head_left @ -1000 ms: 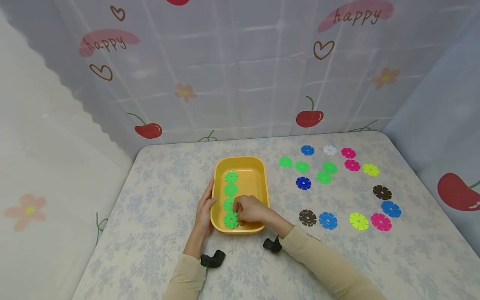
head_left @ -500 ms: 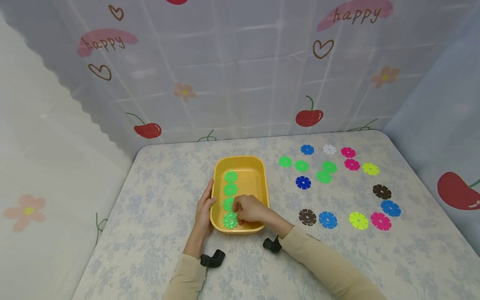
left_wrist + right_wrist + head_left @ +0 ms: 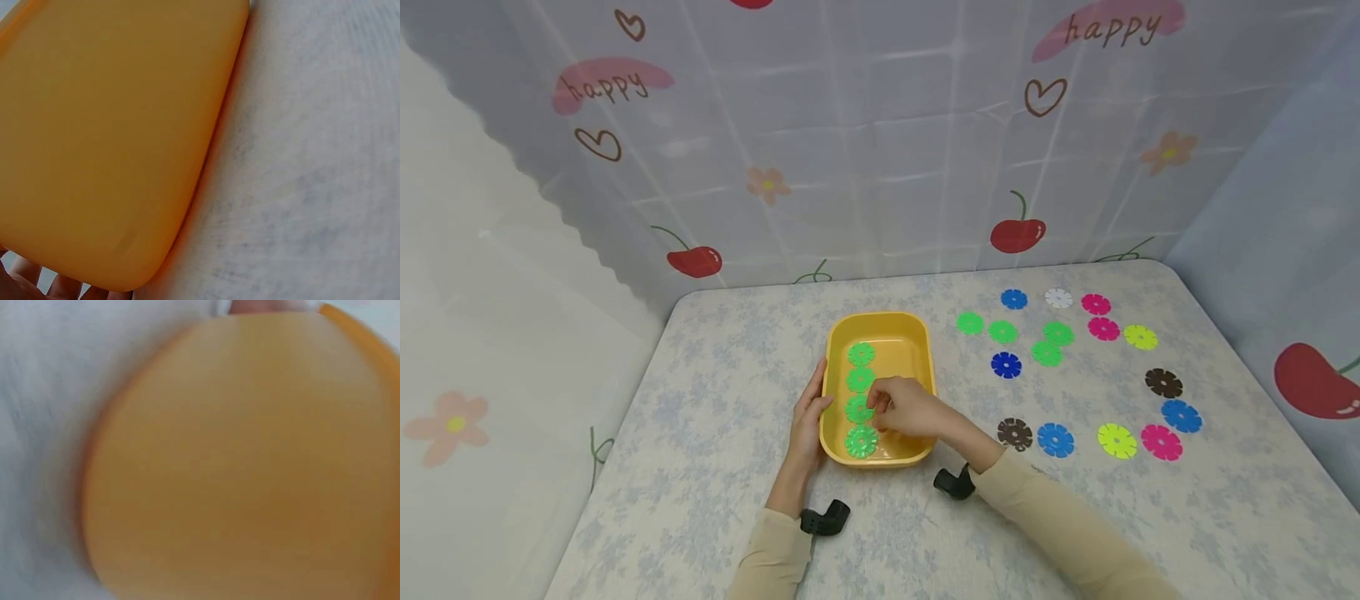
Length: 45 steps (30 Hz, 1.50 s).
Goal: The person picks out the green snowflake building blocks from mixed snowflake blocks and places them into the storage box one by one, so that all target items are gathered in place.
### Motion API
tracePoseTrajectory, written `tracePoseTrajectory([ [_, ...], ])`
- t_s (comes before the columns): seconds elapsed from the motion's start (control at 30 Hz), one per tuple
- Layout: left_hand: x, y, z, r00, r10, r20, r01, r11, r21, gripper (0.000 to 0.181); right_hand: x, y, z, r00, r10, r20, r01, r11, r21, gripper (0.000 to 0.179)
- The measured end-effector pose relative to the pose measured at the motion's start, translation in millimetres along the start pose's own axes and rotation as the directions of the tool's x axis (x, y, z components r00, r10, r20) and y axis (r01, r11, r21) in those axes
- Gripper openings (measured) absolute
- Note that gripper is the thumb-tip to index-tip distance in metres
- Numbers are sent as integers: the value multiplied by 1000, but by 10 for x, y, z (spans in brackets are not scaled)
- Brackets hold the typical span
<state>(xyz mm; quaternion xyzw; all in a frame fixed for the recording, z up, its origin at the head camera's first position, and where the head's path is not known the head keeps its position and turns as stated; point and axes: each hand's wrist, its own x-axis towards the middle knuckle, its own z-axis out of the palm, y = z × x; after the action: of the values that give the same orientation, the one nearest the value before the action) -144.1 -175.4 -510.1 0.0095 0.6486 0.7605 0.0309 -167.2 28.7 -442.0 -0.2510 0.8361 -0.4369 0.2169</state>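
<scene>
A yellow plastic tray (image 3: 895, 333) stands on the table. Along its left inner side several green notched flower discs (image 3: 861, 380) lie in a column, the nearest one (image 3: 861, 442) at the front. The left hand (image 3: 809, 425) holds the tray's left side, thumb at the rim and fingers along the outer wall; its fingers (image 3: 62, 286) show under the tray wall in the left wrist view. Inside the tray's right half hovers the right hand (image 3: 906, 408), fingers loosely bent beside the discs, with nothing visible between them. The right wrist view is mostly filled by the tray wall (image 3: 237, 456).
Right of the tray, loose discs lie on the patterned tablecloth (image 3: 722, 375): several green (image 3: 1002, 332), blue (image 3: 1056, 440), pink (image 3: 1162, 442), yellow (image 3: 1117, 441) and brown (image 3: 1015, 434) ones, plus a white one (image 3: 1058, 297). A printed curtain (image 3: 910, 167) stands behind the table.
The right hand has lifted slightly up and to the right, and its fingers have loosened and come away from the nearest green disc. The left hand and the tray stay put.
</scene>
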Motion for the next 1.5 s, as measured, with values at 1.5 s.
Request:
tracePoseTrajectory([
  [1.5,-1,-13,5,1000,14,27,-12,998,-58,59,-948,1659,-1784,770,475,-425,-514,858,28,56],
])
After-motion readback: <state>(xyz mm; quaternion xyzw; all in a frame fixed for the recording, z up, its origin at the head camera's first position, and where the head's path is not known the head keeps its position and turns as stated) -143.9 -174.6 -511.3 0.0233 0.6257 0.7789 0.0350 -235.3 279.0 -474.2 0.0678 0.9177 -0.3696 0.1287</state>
